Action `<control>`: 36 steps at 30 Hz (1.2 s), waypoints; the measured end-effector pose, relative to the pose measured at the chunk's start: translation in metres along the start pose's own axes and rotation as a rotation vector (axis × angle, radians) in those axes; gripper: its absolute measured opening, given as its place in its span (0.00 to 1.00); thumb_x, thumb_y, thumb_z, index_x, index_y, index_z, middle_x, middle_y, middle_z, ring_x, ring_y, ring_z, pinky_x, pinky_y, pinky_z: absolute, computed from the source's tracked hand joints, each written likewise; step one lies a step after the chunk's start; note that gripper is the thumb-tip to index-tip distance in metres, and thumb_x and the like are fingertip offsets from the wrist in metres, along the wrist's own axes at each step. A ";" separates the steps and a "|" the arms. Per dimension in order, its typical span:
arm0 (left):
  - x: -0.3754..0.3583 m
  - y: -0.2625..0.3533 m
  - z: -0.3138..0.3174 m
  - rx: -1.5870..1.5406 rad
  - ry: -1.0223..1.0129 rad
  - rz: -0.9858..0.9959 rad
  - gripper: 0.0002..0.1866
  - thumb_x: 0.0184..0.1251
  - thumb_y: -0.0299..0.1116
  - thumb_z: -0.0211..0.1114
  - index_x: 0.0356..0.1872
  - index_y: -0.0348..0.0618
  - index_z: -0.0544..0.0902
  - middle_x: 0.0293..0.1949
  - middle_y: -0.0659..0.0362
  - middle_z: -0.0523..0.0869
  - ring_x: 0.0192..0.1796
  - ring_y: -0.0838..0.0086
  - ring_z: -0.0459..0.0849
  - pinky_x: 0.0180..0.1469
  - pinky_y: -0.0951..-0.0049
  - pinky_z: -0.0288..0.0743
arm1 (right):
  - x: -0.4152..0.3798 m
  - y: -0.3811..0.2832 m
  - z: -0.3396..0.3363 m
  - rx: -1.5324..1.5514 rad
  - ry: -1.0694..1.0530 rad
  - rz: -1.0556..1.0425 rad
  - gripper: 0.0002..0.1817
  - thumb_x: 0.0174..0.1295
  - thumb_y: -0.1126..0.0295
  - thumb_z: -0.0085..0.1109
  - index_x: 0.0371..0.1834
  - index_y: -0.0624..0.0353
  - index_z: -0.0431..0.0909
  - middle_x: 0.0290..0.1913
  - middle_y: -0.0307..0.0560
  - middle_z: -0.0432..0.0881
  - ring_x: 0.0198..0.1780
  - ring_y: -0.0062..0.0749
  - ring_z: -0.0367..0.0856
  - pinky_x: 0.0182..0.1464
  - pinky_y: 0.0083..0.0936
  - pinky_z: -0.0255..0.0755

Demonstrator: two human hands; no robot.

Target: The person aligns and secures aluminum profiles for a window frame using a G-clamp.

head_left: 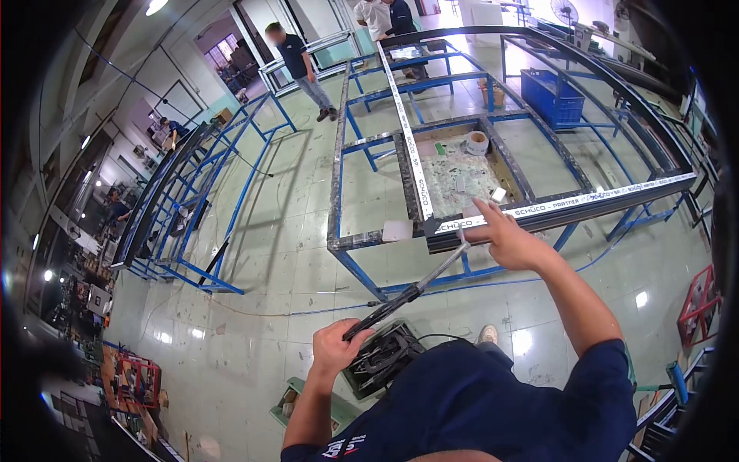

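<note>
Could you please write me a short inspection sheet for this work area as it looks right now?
Surface: blue steel trestle frame on a tiled floor.
Job's things: dark aluminium profile with white protective tape; long thin strip.
Clutter: tape roll, bin of black parts, blue crate.
Hands: left hand grips the strip; right hand rests at the profile corner.
Cables: blue line along the floor.
Surroundings: more frames, other people standing beyond.
</note>
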State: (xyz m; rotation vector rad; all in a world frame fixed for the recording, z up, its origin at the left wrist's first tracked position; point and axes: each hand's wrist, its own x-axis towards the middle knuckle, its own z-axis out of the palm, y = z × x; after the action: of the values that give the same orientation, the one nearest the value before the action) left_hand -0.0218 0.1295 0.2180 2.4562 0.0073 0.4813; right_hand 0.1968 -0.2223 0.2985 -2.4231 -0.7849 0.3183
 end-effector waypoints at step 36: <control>-0.004 0.015 0.005 -0.052 -0.013 -0.036 0.15 0.59 0.39 0.80 0.37 0.39 0.88 0.30 0.52 0.88 0.30 0.56 0.87 0.36 0.66 0.81 | -0.051 0.011 -0.001 -0.279 0.038 -0.021 0.41 0.53 0.92 0.44 0.64 0.39 0.86 0.87 0.45 0.52 0.88 0.52 0.41 0.84 0.51 0.45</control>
State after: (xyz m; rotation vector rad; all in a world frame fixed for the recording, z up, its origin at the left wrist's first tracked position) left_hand -0.0251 0.1144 0.2218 2.4040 0.0335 0.4441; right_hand 0.1616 -0.2602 0.2952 -2.6683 -0.8874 0.1626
